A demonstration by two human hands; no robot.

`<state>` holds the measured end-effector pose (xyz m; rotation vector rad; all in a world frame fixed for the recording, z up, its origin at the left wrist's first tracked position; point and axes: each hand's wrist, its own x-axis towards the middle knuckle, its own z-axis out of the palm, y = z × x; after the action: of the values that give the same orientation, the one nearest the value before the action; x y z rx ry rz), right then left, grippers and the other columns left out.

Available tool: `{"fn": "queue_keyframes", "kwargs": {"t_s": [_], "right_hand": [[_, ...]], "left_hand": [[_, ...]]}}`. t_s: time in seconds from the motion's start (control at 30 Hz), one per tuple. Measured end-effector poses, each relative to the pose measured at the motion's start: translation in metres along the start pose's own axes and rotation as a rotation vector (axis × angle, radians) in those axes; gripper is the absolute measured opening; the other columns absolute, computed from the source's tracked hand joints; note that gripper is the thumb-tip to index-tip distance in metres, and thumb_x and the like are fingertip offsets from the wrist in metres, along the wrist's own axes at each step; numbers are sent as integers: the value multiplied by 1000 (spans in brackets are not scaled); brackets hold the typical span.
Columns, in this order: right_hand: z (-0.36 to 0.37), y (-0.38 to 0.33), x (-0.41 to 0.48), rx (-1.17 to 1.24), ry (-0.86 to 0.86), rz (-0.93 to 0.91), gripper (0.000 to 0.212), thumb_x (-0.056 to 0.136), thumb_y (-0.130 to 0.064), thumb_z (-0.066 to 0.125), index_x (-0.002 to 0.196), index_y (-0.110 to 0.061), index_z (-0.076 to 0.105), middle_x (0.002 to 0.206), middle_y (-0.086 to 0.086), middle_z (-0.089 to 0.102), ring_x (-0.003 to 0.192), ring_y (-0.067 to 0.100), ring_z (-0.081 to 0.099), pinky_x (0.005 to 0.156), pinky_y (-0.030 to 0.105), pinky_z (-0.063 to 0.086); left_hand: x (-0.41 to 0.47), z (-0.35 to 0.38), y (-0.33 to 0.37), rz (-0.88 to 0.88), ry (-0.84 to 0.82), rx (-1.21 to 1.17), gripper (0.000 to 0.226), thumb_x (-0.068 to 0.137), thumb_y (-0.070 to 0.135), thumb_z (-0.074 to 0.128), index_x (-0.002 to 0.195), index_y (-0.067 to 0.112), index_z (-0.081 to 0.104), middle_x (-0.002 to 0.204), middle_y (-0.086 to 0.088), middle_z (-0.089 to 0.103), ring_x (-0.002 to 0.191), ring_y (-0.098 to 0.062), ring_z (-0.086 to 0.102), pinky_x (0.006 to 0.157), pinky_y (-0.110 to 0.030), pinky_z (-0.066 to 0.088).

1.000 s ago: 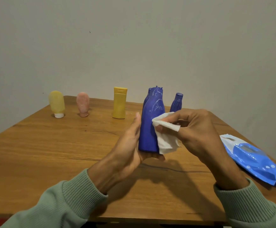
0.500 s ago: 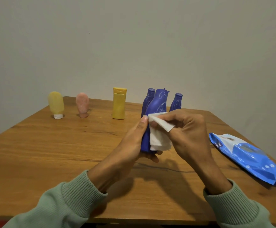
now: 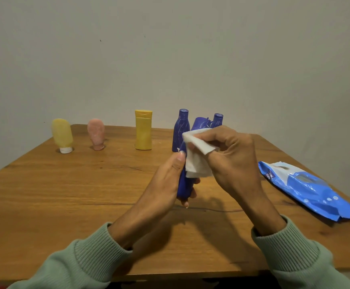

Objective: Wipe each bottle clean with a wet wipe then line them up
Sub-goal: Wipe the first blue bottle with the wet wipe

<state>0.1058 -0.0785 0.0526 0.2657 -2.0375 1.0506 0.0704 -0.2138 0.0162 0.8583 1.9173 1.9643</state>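
- Wall: plain pale grey with a few small dark specks. It fills the view above the bench from 9 through 12 to 3 o'clock.
- Bench: warm brown wood grain, with a thin dark line running across the top under your hands. The far edge meets the wall at 12 o'clock and the near edge lies at 6.
- Sleeves: ribbed sage-green cuffs, left sleeve at 7 o'clock, right sleeve at 5.
- Wipes pack: blue and white, lying flat on the bench at 3 o'clock, well apart from your hands.
- Left hand: fingers and thumb curled round the lower body of the held blue bottle, which is raised off the bench at centre and leans toward 1 o'clock.
- Right hand: fingers bent, pinching the wet wipe against the bottle's upper half.
- Yellow bottle: upright at 11 o'clock, cap on top.
- Two standing blue bottles: the left blue bottle is at 12 o'clock, and the right blue bottle is just past it, partly hidden behind your right hand.
- Yellow tube: standing on its white cap at 10 o'clock, near the bench's left edge.
- Pink tube: standing on its cap, between the yellow tube and the yellow bottle.
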Motion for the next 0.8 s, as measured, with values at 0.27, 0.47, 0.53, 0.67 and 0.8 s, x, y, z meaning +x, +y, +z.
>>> {"fn": "queue_keyframes", "kwargs": {"t_s": [0.27, 0.47, 0.53, 0.67, 0.8], "right_hand": [[-5, -4, 4, 19, 122, -7, 34, 80, -7, 73, 90, -38, 62, 88, -26, 59, 88, -4, 61, 66, 7, 48], [-2, -2, 2, -44, 89, 10, 27, 78, -10, 75, 99, -24, 67, 88, -21, 58, 85, -8, 59, 69, 4, 47], [-6, -1, 6, -38, 187, 3, 30, 79, -9, 74, 95, -33, 64, 85, -27, 56, 84, -10, 59, 65, 4, 46], [-7, -2, 3, -30, 125, 21, 36, 79, -5, 73, 92, -35, 59, 87, -30, 53, 86, -16, 56, 63, 1, 43], [-13, -2, 9, -30, 205, 22, 31, 80, -9, 73, 94, -35, 63, 86, -25, 59, 83, -4, 62, 63, 8, 49]], "left_hand": [[-2, 1, -3, 82, 29, 139, 45, 91, 55, 30, 109, 22, 55, 97, -8, 66, 75, -16, 65, 62, -31, 52], [-3, 2, -6, 125, 65, 240, 43, 90, 55, 28, 106, 25, 54, 92, -3, 63, 75, -13, 62, 61, -24, 50], [-3, 3, -7, 160, 67, 275, 40, 92, 52, 28, 107, 25, 53, 91, -4, 62, 74, -11, 61, 58, -20, 48], [-3, 4, -7, 175, 73, 324, 43, 90, 55, 28, 105, 23, 53, 91, -4, 62, 74, -14, 61, 58, -19, 47], [-2, 3, -8, 186, 71, 344, 45, 91, 53, 27, 114, 22, 52, 91, -5, 62, 76, -18, 61, 59, -21, 46]]}}
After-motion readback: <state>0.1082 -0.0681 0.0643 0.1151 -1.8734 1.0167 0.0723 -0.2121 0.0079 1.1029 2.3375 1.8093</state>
